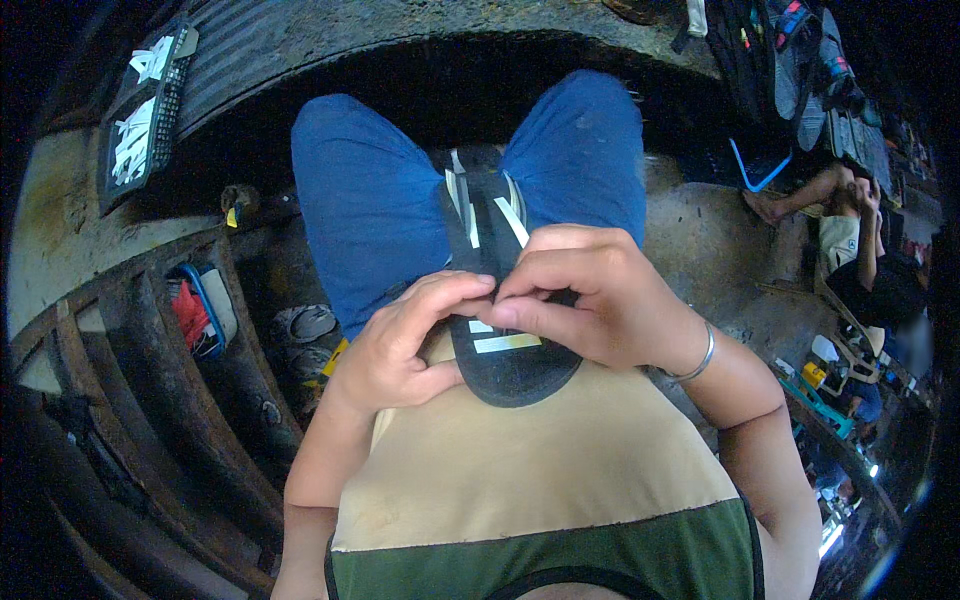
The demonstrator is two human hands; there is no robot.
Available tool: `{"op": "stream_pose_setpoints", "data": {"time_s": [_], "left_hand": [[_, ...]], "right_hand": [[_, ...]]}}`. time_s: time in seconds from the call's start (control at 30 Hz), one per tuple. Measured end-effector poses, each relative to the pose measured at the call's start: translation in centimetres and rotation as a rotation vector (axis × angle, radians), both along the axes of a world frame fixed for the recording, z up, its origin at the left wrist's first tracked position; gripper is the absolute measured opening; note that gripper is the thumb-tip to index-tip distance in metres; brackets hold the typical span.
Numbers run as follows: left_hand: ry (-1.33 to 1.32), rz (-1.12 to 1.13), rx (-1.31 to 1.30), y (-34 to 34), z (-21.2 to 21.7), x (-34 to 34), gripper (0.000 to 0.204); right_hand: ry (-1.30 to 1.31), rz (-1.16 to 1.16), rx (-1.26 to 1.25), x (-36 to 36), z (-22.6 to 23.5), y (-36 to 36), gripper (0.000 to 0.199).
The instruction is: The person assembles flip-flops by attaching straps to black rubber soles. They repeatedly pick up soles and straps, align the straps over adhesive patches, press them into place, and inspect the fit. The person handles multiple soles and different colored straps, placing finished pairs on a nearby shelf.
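Note:
A black, foot-shaped sandal sole (520, 386) lies lengthwise in front of my belly, its rounded end toward me. Short white strips (508, 343) cross it near that end, and longer pale strips (511, 220) stick up near the far end between my thighs. My left hand (405, 345) grips the sole's left edge, thumb low at the side and fingers over the top. Above the middle of the sole, the thumb and forefinger of my right hand (590, 295) are pinched together, touching the left fingertips. Whatever they pinch is hidden.
A dark basket (180, 85) with white strips sits at the far left. Dark slatted woodwork (160, 390) fills the left, with a blue-rimmed container (215, 310) among it. On the right are a bent blue bar (760, 178), a seated person (850, 235) and cluttered benches.

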State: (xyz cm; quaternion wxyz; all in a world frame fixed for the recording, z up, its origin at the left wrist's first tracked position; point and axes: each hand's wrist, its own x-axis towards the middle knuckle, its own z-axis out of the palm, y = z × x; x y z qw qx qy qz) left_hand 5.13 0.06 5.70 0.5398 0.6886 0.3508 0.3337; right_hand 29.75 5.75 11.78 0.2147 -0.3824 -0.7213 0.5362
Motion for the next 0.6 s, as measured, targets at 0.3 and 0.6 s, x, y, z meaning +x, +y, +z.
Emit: {"op": "stream_pose_setpoints", "data": {"time_s": [0.3,0.6], "left_hand": [[0.014,-0.110,0.057,0.7,0.2,-0.4,0.060],[-0.129,-0.131,0.461,3.2,1.3,0.0,0.036]], "right_hand": [[0.036,0.259,0.139,1.3,1.8,-2.5,0.018],[0.517,0.058,-0.039,5.8,-1.3,2.0,0.039]]}}
